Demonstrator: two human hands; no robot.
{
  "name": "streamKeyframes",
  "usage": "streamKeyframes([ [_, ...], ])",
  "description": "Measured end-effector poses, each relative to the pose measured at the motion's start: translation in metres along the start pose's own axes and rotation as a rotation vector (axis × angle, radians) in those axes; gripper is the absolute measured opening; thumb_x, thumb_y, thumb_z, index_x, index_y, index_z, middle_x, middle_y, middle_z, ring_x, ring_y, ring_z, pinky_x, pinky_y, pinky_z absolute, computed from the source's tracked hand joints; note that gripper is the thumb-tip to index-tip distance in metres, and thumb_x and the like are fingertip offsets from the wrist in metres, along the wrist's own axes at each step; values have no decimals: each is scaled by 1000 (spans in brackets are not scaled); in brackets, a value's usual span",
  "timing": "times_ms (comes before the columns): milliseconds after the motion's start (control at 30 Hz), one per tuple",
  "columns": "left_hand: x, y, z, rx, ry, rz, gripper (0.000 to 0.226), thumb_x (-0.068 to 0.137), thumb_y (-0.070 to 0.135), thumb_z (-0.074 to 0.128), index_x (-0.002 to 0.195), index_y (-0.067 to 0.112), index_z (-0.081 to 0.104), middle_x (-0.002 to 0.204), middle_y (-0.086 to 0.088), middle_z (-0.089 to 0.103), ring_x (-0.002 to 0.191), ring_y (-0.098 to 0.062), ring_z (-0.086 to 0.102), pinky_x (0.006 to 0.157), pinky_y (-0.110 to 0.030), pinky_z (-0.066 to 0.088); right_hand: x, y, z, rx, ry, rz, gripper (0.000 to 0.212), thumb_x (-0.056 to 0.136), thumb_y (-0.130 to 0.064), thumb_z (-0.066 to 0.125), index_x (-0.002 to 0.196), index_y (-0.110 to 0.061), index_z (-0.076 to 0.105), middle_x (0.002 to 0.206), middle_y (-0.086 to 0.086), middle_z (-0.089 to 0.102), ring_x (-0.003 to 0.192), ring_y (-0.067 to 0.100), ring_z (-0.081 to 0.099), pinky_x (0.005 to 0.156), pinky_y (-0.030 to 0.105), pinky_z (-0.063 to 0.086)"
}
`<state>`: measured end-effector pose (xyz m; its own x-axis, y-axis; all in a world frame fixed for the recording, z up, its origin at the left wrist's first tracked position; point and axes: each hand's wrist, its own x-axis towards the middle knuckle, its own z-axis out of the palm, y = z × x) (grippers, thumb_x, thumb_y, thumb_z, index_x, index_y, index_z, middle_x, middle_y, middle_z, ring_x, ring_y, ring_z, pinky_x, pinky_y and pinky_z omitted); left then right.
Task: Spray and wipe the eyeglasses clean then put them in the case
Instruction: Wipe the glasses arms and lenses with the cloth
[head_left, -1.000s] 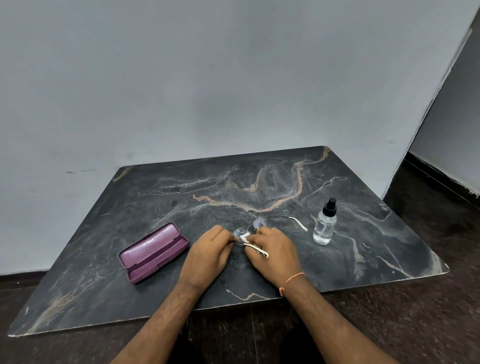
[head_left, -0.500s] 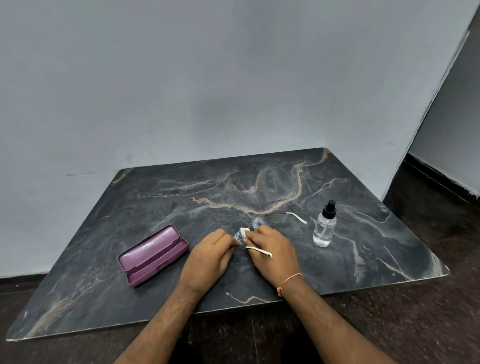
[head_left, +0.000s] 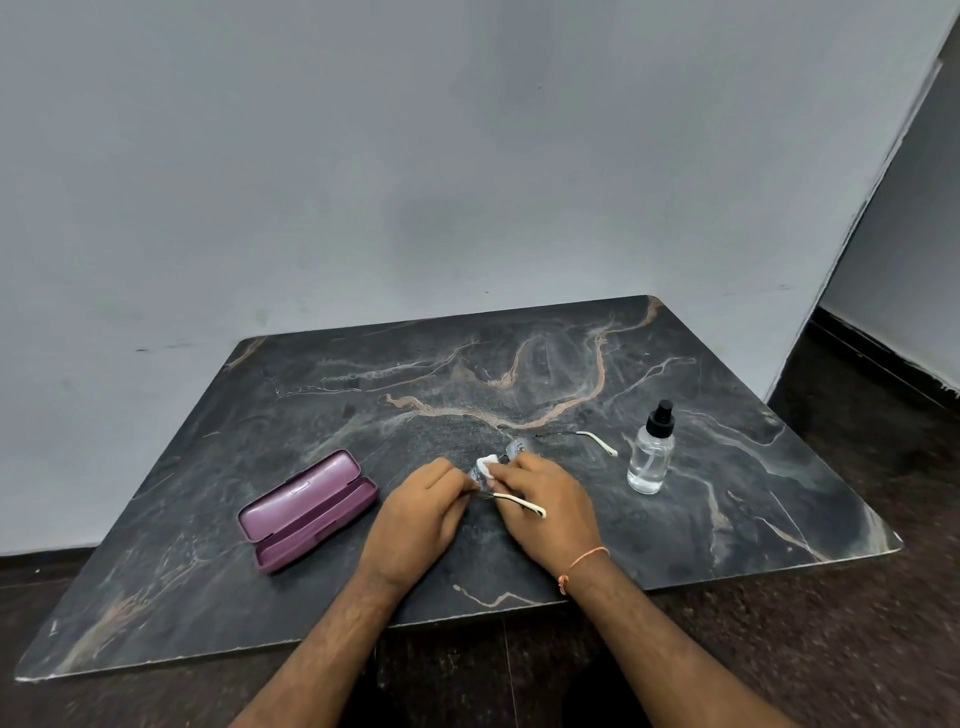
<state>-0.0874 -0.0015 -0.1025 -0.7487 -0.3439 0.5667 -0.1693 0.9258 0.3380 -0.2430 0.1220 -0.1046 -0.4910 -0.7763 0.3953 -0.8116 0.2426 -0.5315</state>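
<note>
The eyeglasses (head_left: 517, 448), thin-framed with cream temple tips, are held just above the dark marble table (head_left: 519, 374) near its front middle. My left hand (head_left: 421, 514) pinches the frame at the left lens. My right hand (head_left: 545, 501) pinches a small white cloth (head_left: 487, 464) against that lens. One temple lies across my right hand, the other stretches right toward the spray bottle (head_left: 652, 451). The purple case (head_left: 306, 509) lies open to the left of my hands.
The clear spray bottle with its black cap stands upright right of my hands. A grey wall rises behind the table. Dark floor lies in front and to the right.
The white cloth has come into view at the left lens, and my right hand's fingers have shifted slightly over the lens. The glasses stay in place.
</note>
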Motion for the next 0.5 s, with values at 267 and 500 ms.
streamKeyframes([
  [267, 0, -2, 3, 0, 5, -17, 22, 101, 25, 58, 98, 11, 74, 92, 0, 66, 86, -19, 66, 78, -31, 53, -1, 2, 0, 13, 4, 7, 32, 94, -52, 53, 106, -37, 80, 79, -10, 56, 82, 11, 59, 66, 28, 44],
  [500, 0, -3, 1, 14, -8, -27, 20, 101, 24, 58, 96, 10, 73, 91, -1, 65, 85, -21, 66, 76, -35, 54, -1, 0, -2, 80, -97, 10, 36, 91, -46, 58, 122, -50, 76, 85, -9, 64, 88, 9, 62, 74, 30, 51],
])
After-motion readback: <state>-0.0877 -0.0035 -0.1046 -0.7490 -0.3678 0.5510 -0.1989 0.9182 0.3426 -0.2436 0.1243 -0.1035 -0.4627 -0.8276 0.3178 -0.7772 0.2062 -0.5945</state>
